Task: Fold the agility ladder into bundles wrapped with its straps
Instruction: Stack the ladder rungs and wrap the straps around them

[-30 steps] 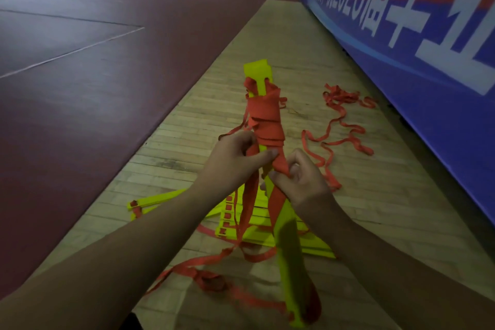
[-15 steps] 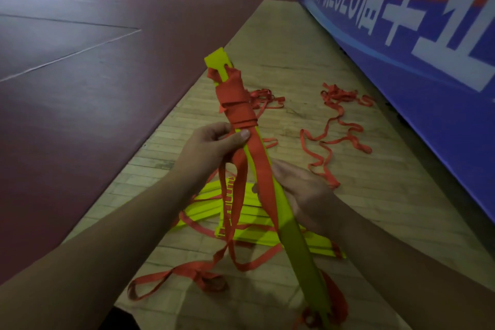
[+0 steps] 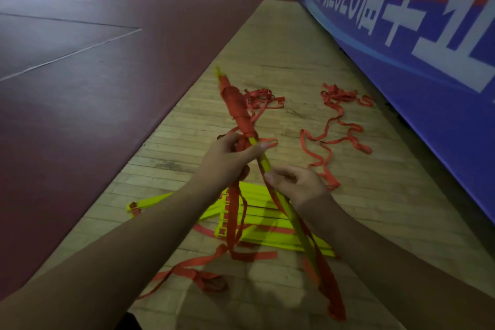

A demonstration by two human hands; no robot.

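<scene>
A bundle of yellow ladder rungs [image 3: 263, 163] slants up and away from me, edge-on, its upper half bound in orange strap wraps [image 3: 237, 104]. My left hand [image 3: 227, 159] grips the bundle just below the wraps, thumb across the yellow edge, with a strap under the fingers. My right hand [image 3: 297, 185] holds the bundle lower down and pinches the orange strap running along it. More yellow rungs [image 3: 257, 220] lie stacked on the floor beneath, with loose orange strap [image 3: 203, 265] trailing toward me.
Wooden floor strip [image 3: 281, 43] runs ahead between a dark red court mat [image 3: 93, 75] on the left and a blue banner wall [image 3: 415, 35] on the right. Another tangle of orange strap [image 3: 337, 126] lies on the wood near the banner.
The bundle has turned from flat-on to edge-on and tilted further left. My right hand shifted from cupping under the bundle to pinching the strap at its side. My left hand kept its grip.
</scene>
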